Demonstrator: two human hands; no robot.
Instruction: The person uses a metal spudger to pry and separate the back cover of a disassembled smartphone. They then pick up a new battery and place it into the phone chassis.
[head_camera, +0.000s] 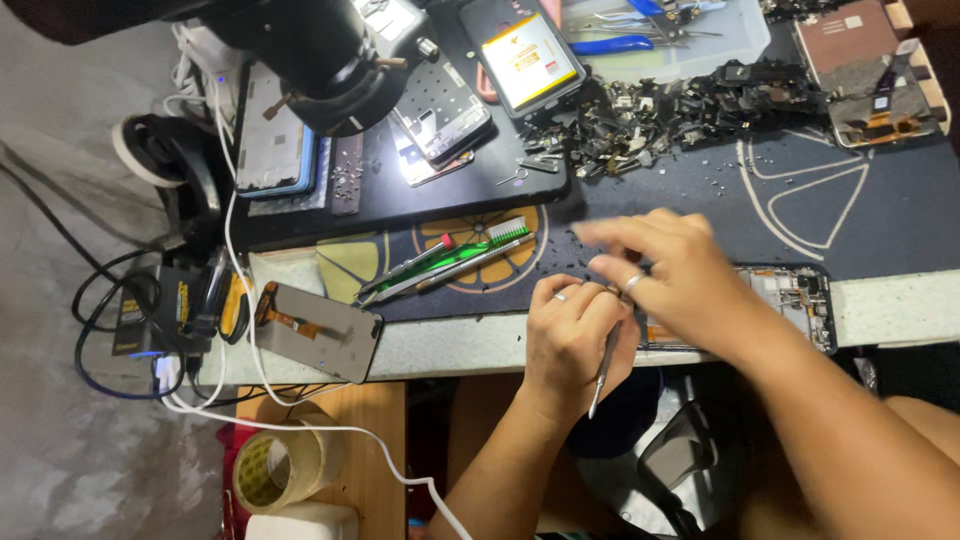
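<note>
Your left hand (568, 335) sits at about 6 o'clock of the view, at the table's (460, 345) near edge. Its fingers are curled closed around thin metal tweezers (604, 368), whose free end points down toward you, past the table edge. Your right hand (668, 275) is directly at 2 o'clock from the left one and touches it. Its fingers are half bent and partly blurred, so I cannot tell if they pinch something small. Both hands meet over the opened phone (790, 300), which lies flat at the table edge with its circuit boards showing; your right wrist covers its left part.

At 9 o'clock from your hands, a green toothbrush (470, 250) lies next to some slim metal tools (420, 272) on the mat (700, 180). Further at 9 o'clock, a detached screen with an orange flex cable (318, 330) rests on the table edge. At 12 o'clock, a heap of small dark phone parts (680, 110) spreads over the mat, and a phone with a lit screen (528, 60) lies beside it. The microscope (320, 60) stands at 10 o'clock above more phone frames. A roll of tape (285, 465) is at 8 o'clock, on a wooden surface lower than the table.
</note>
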